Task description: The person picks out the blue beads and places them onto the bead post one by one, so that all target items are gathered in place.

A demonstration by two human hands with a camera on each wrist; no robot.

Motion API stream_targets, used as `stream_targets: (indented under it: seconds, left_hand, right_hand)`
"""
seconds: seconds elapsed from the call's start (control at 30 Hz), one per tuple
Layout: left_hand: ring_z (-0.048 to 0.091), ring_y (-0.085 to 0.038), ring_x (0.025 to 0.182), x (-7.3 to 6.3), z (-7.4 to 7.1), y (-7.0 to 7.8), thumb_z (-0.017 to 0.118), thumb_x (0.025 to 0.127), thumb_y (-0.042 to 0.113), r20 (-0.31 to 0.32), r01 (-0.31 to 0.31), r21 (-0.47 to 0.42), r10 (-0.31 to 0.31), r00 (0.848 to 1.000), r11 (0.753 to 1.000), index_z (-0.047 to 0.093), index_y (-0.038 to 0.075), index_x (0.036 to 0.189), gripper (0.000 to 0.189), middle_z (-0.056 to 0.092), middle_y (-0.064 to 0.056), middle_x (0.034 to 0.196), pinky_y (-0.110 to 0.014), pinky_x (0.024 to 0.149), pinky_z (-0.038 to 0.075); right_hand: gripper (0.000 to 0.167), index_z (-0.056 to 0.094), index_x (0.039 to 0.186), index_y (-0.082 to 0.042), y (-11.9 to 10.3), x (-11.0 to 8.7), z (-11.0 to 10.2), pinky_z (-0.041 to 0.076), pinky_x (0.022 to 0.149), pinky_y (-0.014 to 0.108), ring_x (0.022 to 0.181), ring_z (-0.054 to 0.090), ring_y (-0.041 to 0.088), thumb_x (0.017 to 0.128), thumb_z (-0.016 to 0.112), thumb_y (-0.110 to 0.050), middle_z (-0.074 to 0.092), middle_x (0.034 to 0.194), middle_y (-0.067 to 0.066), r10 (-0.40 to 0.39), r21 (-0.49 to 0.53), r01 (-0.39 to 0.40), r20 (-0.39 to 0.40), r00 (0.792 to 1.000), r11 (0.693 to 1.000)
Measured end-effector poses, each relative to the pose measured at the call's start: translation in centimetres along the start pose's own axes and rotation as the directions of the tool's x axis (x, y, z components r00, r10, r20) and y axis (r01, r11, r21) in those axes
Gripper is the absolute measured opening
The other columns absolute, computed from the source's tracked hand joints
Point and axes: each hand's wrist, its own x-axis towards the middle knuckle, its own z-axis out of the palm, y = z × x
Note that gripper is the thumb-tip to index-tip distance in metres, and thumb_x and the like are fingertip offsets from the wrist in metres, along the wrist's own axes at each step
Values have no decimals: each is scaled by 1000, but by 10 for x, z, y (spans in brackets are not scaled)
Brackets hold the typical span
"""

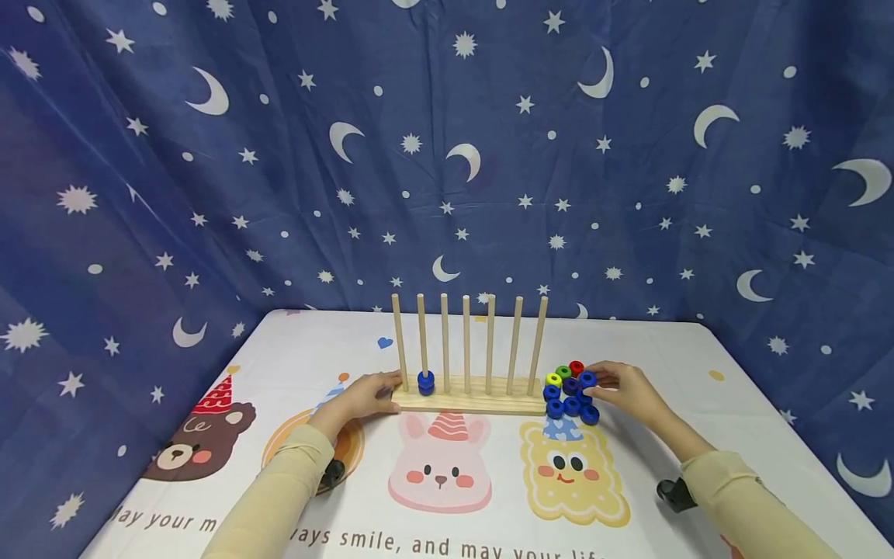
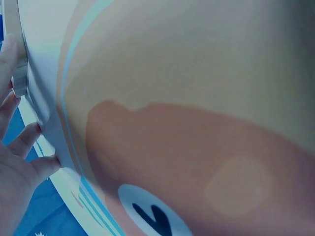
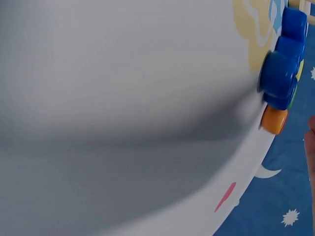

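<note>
Head view showed my right hand point(image 1: 627, 390) at the right edge of the cluster of rings point(image 1: 571, 392), which lay on the table cover point(image 1: 698, 357) just off the right end of the wooden peg rack point(image 1: 468, 400). My fingertips met a blue ring point(image 1: 587, 379) on the cluster's near-right side, thumb and forefinger seemingly closed around it in a pinch, though the grip was small in the picture and I would not swear to it. The rings lay flat, holes pointing up, so their axes ran parallel to the upright pegs.

The rack stretched left from the cluster, its long axis running across the table in front of me. Two blue rings point(image 1: 426, 382) already sat stacked on the second peg from the left. That peg lay well to the left of my right hand, beyond most of the other pegs.

My left hand point(image 1: 366, 396) rested against the left end of the rack's base, fingers relaxed and fairly straight, pressing rather than gripping. It was the nearer hand to the stacked peg; my right was the nearer to the loose rings.

In the right wrist view the rings point(image 3: 280, 73) showed only as a blur at the frame's edge.
</note>
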Motion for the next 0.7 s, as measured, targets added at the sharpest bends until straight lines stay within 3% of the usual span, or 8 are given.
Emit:
stream_targets:
  seconds: [0.27, 0.7]
  left_hand:
    - [43, -43, 129, 0, 0, 1, 72, 81, 23, 4, 25, -19, -25, 1000, 1000, 53, -8, 129, 60, 47, -23, 139, -52, 109, 35]
    - [43, -45, 128, -4, -3, 5, 72, 81, 21, -4, -3, -12, 3, 1000, 1000, 53, -9, 128, 59, 48, -25, 138, -53, 108, 36]
  right_hand:
    - [36, 64, 109, 8, -6, -1, 6, 58, 78, 38, 83, 69, 26, 81, 73, -12, 71, 95, 18, -32, 28, 32, -9, 999, 999]
    - [33, 65, 106, 7, -18, 0, 18, 59, 72, 26, 75, 64, 2, 79, 74, -9, 72, 90, 14, -72, 71, 75, -51, 996, 995]
